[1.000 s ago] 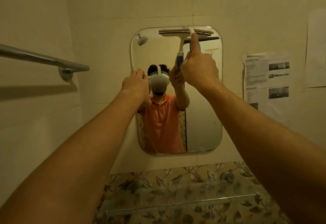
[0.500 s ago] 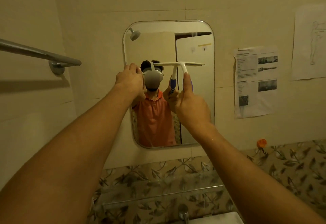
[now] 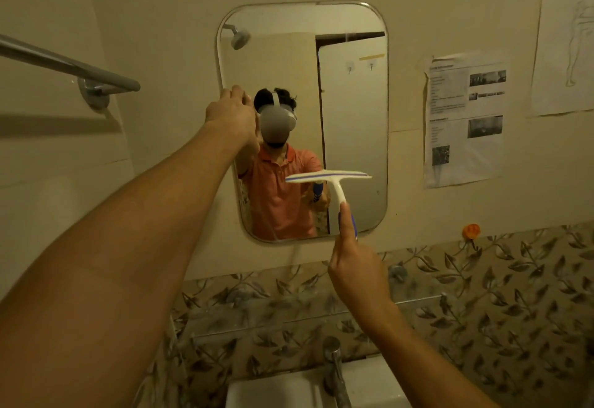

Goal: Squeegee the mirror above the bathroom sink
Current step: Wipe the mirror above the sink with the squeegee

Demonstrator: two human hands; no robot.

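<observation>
Above the right hand (image 3: 353,266), the squeegee (image 3: 328,177) now sits with its blade level across the lower third of the mirror (image 3: 350,111). A second ago that blade was at the top edge, and half a second ago it was at mid-height. This is therefore one downward pull over the strip of glass on the right hand's side, and I judge it nearly finished, with only a short run left to the bottom rim. The half nearer the left hand (image 3: 231,111) probably needs its own pass. I cannot tell whether the rubber edge is touching the glass at this instant.

The right hand curls round the handle, its forefinger stretched up along the neck (a good way to steer pressure). The left hand has stayed at the mirror's far edge, knuckles toward the camera and fingers bent. I cannot tell whether it grips the rim or merely leans there.

The squeegee is a white plastic T with a thin violet strip along the blade, a curved neck and a blue grip. The mirror is a glossy upright rectangle with rounded corners and a slim bright rim, set on smooth cream tile. Below the right hand are leaf-patterned tiles, a chrome tap (image 3: 334,366) and a white sink (image 3: 257,391).
</observation>
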